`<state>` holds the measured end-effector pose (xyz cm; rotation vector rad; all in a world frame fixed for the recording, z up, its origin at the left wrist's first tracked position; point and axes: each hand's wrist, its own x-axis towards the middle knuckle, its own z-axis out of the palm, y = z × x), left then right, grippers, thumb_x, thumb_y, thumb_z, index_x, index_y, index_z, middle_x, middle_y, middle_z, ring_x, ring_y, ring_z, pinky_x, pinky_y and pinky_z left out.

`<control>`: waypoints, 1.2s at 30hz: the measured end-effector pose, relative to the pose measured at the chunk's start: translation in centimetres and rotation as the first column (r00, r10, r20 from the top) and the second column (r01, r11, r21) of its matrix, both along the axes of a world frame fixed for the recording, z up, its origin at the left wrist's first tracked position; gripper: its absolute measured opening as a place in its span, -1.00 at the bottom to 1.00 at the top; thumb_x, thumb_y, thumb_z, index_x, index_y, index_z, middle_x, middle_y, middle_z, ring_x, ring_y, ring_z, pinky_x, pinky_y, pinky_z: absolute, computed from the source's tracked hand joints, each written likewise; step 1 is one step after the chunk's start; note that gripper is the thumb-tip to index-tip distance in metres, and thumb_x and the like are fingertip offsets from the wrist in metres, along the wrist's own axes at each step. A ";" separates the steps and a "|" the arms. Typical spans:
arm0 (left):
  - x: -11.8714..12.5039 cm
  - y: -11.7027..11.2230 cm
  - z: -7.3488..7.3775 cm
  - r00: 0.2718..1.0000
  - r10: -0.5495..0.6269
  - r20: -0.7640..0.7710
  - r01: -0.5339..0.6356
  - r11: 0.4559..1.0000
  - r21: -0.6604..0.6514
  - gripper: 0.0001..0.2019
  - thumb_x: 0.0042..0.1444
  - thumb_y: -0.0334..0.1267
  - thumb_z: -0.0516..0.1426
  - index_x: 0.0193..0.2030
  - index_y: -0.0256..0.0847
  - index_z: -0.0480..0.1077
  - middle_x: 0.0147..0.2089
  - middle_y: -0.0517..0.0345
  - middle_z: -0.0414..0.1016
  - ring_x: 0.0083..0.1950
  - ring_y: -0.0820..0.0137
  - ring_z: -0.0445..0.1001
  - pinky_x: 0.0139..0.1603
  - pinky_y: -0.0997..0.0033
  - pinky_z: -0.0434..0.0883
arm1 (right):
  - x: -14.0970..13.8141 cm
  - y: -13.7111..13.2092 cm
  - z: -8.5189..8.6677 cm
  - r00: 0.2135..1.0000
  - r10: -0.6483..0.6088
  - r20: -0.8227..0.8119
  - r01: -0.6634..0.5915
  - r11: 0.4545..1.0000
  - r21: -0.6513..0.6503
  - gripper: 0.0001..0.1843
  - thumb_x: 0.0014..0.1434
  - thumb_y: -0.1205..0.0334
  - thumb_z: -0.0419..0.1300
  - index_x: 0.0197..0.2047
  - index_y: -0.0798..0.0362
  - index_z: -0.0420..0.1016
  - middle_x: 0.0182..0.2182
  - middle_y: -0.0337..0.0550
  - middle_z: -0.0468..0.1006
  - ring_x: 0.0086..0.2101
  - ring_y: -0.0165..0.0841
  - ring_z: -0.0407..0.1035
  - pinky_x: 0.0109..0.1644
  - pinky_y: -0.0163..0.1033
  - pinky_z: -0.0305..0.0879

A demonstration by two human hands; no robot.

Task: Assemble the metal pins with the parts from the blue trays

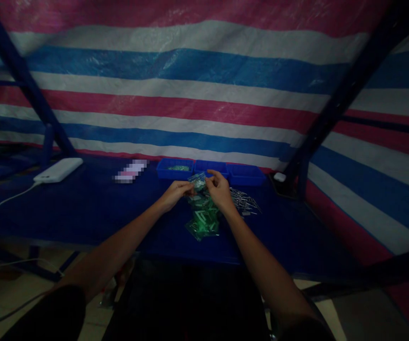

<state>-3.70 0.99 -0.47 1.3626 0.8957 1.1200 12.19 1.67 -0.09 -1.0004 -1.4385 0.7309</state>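
My left hand (176, 192) and my right hand (220, 189) meet over the dark blue table (94, 208). Both pinch a small clear plastic bag (197, 181) of green parts held between them, fingers closed on its edges. Just below the hands lies a pile of similar clear bags with green parts (203, 220). To the right of my right hand sits a heap of thin metal pins (244, 201).
Three blue trays (209, 171) stand in a row behind the hands, the left one holding green parts. A white power bank (59, 169) with a cable lies far left. A small white object (279, 177) sits by the blue frame post at right. A striped tarp hangs behind.
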 end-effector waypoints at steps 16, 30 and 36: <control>-0.4 -0.3 0.2 0.997 -0.076 -0.028 0.076 0.997 0.001 -0.88 -0.15 -0.29 0.11 -0.58 -0.28 0.40 -0.52 0.12 0.48 -0.42 0.40 0.41 -0.35 0.44 0.24 | -0.1 -0.4 0.3 0.989 -0.049 0.139 0.055 0.997 -0.044 -0.59 -0.06 0.14 0.14 -0.12 0.14 0.43 -0.60 -0.33 0.31 -0.55 -0.45 0.20 -0.45 -0.34 0.15; -1.0 0.3 0.8 0.965 -0.216 0.146 0.254 0.904 -0.343 -0.35 -0.03 0.30 -0.06 -0.38 -0.34 0.46 -0.35 -0.10 0.53 -0.46 0.39 0.46 -0.51 0.48 0.26 | -1.0 -1.6 0.9 0.970 -0.105 0.218 0.058 0.976 0.211 -0.81 0.03 0.27 0.09 -0.34 0.06 0.52 -0.38 -0.16 0.45 -0.34 -0.37 0.34 -0.24 -0.27 0.27; 0.0 2.8 2.0 0.969 -0.153 0.196 0.214 0.916 -0.341 -0.80 -0.02 -0.18 0.17 -0.37 -0.31 0.43 -0.46 0.08 0.47 -0.58 0.51 0.37 -0.56 0.54 0.25 | -0.6 -1.6 0.6 0.916 -0.228 0.329 0.109 0.933 0.343 -0.79 0.00 0.36 0.11 -0.34 0.01 0.56 -0.20 -0.09 0.35 -0.11 -0.28 0.25 0.03 -0.14 0.18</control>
